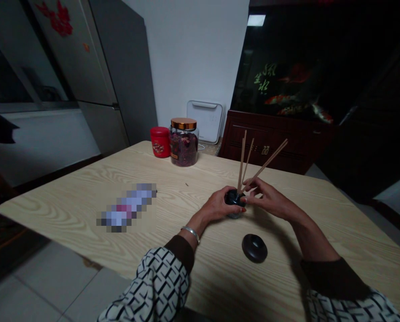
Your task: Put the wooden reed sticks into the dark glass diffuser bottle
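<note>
A small dark glass reed diffuser bottle [234, 200] stands on the wooden table, and my left hand [218, 204] is wrapped around its side. Several thin reed sticks [241, 163] rise from its neck, fanning apart. My right hand [264, 197] is at the bottle's mouth, its thumb and fingers pinched at the base of the sticks that lean right. Those fingers partly hide the neck. Close in front of the bottle, a round dark lid [254, 248] with a raised knob lies on the table.
At the table's [173, 201] far edge stand a red canister [160, 142] and a glass jar [184, 145] with a copper-coloured lid and dark red contents. A blurred-out flat item [128, 208] lies left. Behind are a fridge [122, 58], a white panel-like device [205, 120] and a fish tank [287, 85].
</note>
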Available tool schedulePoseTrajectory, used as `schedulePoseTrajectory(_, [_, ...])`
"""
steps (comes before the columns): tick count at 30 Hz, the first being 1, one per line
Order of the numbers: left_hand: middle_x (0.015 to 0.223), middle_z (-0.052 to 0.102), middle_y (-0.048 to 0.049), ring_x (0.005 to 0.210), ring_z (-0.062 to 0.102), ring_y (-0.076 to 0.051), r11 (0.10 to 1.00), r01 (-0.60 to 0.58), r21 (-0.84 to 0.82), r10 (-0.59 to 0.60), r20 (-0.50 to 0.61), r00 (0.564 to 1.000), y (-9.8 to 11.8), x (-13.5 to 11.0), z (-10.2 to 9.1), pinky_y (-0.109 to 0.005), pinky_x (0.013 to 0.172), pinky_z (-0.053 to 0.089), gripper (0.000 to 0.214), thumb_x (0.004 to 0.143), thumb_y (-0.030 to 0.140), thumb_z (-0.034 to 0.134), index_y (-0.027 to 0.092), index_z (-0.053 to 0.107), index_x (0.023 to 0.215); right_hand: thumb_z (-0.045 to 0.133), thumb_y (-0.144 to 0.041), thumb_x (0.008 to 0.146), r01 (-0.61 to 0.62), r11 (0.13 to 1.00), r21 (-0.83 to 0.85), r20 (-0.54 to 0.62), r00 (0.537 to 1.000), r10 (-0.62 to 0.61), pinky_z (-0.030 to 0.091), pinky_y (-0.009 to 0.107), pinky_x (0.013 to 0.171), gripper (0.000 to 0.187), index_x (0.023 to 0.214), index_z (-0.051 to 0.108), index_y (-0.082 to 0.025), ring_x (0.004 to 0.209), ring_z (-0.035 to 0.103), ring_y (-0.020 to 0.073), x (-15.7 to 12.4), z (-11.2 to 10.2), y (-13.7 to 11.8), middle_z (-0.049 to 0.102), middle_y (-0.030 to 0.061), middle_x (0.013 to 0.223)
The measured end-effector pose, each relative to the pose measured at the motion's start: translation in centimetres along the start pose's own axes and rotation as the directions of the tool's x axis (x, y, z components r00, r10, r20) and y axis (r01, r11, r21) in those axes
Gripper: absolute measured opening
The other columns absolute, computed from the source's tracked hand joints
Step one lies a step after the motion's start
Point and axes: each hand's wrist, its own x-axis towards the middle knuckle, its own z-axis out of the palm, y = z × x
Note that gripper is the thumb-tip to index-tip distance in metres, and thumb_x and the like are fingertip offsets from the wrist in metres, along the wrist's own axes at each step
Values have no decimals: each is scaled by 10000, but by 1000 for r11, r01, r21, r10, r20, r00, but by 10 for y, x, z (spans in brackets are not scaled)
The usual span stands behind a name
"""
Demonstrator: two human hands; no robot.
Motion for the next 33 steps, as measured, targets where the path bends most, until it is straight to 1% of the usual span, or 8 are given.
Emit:
schedulePoseTrajectory(3, [1096, 677, -102, 1057, 616, -266, 999, 22, -37, -22, -3, 1000, 0, 1, 0, -412, 970, 486, 718, 579, 293, 886, 164, 605, 1226, 802, -385, 708, -31, 999, 3, 171, 985, 31, 536, 381, 805, 539, 1167, 595, -193, 908, 628, 203, -4, 0, 0, 638, 89, 1141])
schedulePoseTrajectory(6, [1151, 665, -125, 1100, 606, -293, 999, 13, -34, -12, 15, 1000, 1, 1, -1, -438, 987, 481, 792, 554, 274, 898, 160, 573, 1267, 791, -362, 728, -35, 998, 47, 239, 971, 23, 530, 407, 864, 535, 1197, 590, -198, 965, 636, 222, -4, 6, 4, 657, 92, 1161])
schedulePoseTrajectory(11, [1264, 602, -146, 1170, 570, -328, 999, -40, 29, 38, 74, 997, -3, -2, -7, -490, 1029, 450, 985, 507, 270, 917, 177, 466, 1378, 775, -329, 731, 26, 999, -44, 149, 989, -20, 492, 430, 940, 511, 1196, 606, -198, 1030, 631, 247, 2, 18, 23, 677, 75, 1136])
schedulePoseTrajectory(16, [1393, 473, -192, 1265, 498, -334, 991, -56, 124, 58, -13, 998, -15, 0, -15, -511, 1078, 408, 1099, 537, 289, 901, 162, 322, 1463, 763, -352, 729, 49, 996, -72, 56, 997, -45, 496, 416, 922, 477, 1157, 619, -197, 1006, 649, 255, 18, 21, 47, 693, 88, 1114])
schedulePoseTrajectory(20, [1401, 462, -181, 1255, 498, -298, 981, -26, 190, 49, -119, 992, -25, 4, -18, -478, 1052, 434, 964, 651, 285, 825, 181, 310, 1459, 769, -359, 694, 12, 996, -88, -57, 998, -17, 509, 435, 902, 454, 1103, 641, -211, 975, 661, 269, 51, 15, 66, 708, 88, 1084])
schedulePoseTrajectory(26, [1243, 588, -130, 1134, 572, -243, 980, -13, 197, 45, -160, 986, -30, 6, -17, -419, 990, 463, 664, 733, 278, 759, 192, 474, 1326, 768, -378, 675, 17, 999, -51, -160, 987, -25, 523, 418, 848, 450, 1077, 661, -209, 917, 662, 262, 96, 8, 86, 717, 85, 1034])
schedulePoseTrajectory(30, [1037, 655, -80, 945, 615, -184, 982, 4, 187, 24, -149, 989, -21, 5, -17, -320, 851, 483, 415, 779, 306, 710, 168, 583, 1148, 770, -456, 671, -74, 997, 17, -295, 953, 76, 500, 341, 703, 560, 1146, 616, -203, 769, 619, 194, 79, 20, 95, 684, 65, 996])
schedulePoseTrajectory(33, [793, 629, -13, 720, 554, -128, 975, 20, 224, 9, -128, 992, -15, 2, -17, -252, 671, 421, 212, 831, 341, 635, 156, 626, 933, 717, -543, 725, -125, 988, 92, -356, 922, 150, 422, 288, 604, 400, 859, 636, -174, 617, 499, 138, 41, 35, 97, 592, 0, 716])
